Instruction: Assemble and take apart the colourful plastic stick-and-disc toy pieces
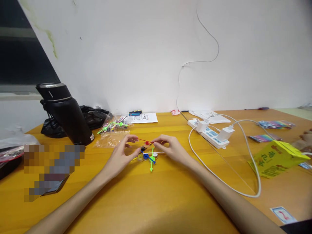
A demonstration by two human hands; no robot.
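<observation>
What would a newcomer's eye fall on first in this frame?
The two hands meeting at mid-table: the right hand pinches a thin red stick, whose other end meets the forefinger of the left hand, just above a small cluster of bright plastic pieces on the orange table. Next come the tall black flask at the left and the white power strip with its looping cables at the right.

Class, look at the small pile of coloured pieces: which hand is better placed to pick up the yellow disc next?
Probably the left hand: the yellow disc lies just beside its thumb. The right hand sits farther off and is busy pinching the red stick.
</observation>
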